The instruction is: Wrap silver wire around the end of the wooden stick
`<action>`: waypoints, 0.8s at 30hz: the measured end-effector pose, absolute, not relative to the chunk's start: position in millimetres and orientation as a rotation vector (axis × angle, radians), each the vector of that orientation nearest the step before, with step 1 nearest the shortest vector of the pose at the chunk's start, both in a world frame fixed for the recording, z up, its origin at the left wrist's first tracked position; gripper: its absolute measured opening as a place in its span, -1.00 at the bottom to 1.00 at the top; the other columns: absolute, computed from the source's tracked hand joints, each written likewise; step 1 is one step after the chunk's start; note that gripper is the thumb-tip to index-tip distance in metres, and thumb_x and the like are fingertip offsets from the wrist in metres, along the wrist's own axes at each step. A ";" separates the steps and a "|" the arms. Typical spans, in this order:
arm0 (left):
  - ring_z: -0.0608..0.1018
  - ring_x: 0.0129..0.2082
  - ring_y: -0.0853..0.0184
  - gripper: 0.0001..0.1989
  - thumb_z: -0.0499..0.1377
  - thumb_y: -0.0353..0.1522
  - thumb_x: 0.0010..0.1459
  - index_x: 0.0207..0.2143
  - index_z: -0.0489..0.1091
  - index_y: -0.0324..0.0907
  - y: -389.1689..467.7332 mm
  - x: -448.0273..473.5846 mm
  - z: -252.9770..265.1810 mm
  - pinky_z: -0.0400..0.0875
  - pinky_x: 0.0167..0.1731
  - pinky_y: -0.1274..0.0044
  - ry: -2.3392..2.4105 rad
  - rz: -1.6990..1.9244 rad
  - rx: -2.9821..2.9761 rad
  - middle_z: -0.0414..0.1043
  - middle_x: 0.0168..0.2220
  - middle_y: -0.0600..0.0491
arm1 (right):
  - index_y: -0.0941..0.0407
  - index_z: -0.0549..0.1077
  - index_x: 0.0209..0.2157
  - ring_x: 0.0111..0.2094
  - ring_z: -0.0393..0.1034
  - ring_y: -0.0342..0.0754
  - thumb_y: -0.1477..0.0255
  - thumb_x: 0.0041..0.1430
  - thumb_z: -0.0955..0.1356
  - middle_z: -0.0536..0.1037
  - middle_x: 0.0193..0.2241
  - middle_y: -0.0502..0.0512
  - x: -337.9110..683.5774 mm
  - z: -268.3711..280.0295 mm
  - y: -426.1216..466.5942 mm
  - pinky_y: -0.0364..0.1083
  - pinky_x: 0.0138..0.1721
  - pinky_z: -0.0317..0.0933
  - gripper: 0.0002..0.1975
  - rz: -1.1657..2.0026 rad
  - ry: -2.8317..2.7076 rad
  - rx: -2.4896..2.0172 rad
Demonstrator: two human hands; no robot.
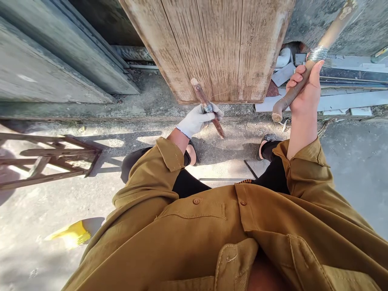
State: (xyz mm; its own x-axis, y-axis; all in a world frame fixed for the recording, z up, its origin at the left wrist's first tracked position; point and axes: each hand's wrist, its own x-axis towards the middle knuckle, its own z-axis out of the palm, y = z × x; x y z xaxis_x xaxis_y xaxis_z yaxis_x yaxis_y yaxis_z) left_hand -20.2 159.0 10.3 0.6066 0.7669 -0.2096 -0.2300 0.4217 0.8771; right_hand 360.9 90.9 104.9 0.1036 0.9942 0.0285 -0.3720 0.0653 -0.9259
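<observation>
Grey floor (351, 161) | 1 yellow object (71, 235) | 1 wooden frame (57, 152)

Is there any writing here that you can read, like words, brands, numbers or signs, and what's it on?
There is no readable text.
Thin stick in the left hand: none seen.
Thick stick in the right hand: none seen.
Wooden panel: only grain and grooves.
Shirt: none seen.
Right shoe: any marks are too small to read.
Yellow item: too blurred to tell.
</observation>
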 end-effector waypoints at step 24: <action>0.00 -0.83 0.44 -0.51 0.21 0.10 0.40 -0.41 0.37 -0.05 140.1 -25.1 37.9 -0.03 -0.79 0.49 0.650 0.478 0.624 -0.14 -0.74 0.26 | 0.02 0.34 -0.38 -0.51 0.16 -0.20 -0.03 0.35 0.52 0.32 -0.58 -0.17 361.1 54.8 129.1 -0.17 -0.45 0.19 -0.49 1.302 -0.448 -1.122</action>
State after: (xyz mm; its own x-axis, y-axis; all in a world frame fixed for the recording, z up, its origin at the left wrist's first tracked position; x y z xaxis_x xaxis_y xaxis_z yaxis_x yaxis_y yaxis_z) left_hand -25.1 140.1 37.9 0.7020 0.5852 -0.4059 -0.2135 0.7167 0.6639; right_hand 361.1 129.1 54.8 0.2761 0.9094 -0.3109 -0.5261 -0.1277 -0.8408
